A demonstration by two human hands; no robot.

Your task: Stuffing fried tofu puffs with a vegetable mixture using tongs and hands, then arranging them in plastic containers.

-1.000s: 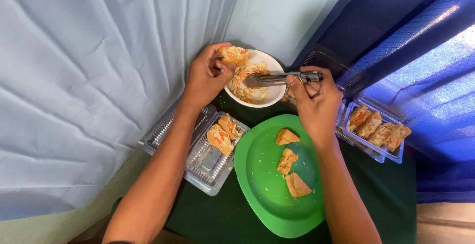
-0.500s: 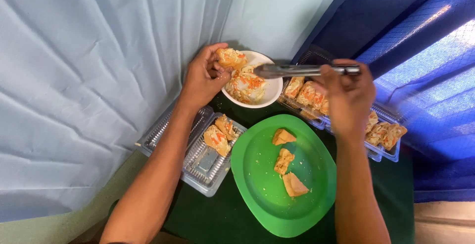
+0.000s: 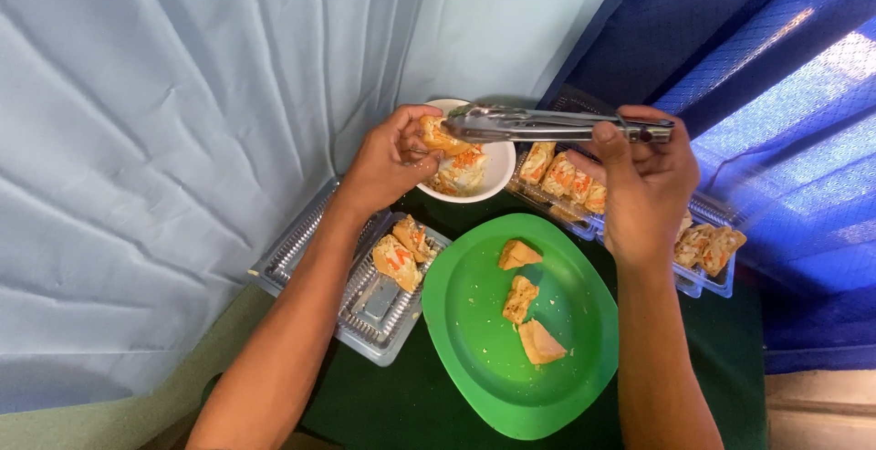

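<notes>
Left hand (image 3: 391, 160): curling its fingers around a filled pastry piece (image 3: 442, 136), gripping it over the near rim of the white bowl (image 3: 500, 169).
Right hand (image 3: 644, 181): closing around the handle end of the metal tongs (image 3: 547, 125), holding them level.
Tongs: stretching from the right hand across toward the left hand, the tips hanging above the bowl, just beside the held pastry piece; whether the tips are touching it cannot be told.
White bowl: sitting between the two hands, just under the tongs, carrying more pastry with orange and white filling.
Green plate (image 3: 474, 340): lying below both hands on the dark green surface (image 3: 401, 404), carrying three pastry pieces (image 3: 521, 297).
Clear tray, left (image 3: 365, 318): lying under the left forearm, holding two filled pieces close to the wrist.
Clear tray, right (image 3: 703, 281): lying under and beyond the right hand, holding a row of filled pieces, partly covered by that hand.
Backdrop: pale blue cloth (image 3: 182, 121) hanging beyond the left hand, dark blue curtain (image 3: 785, 94) hanging beyond the right hand.
</notes>
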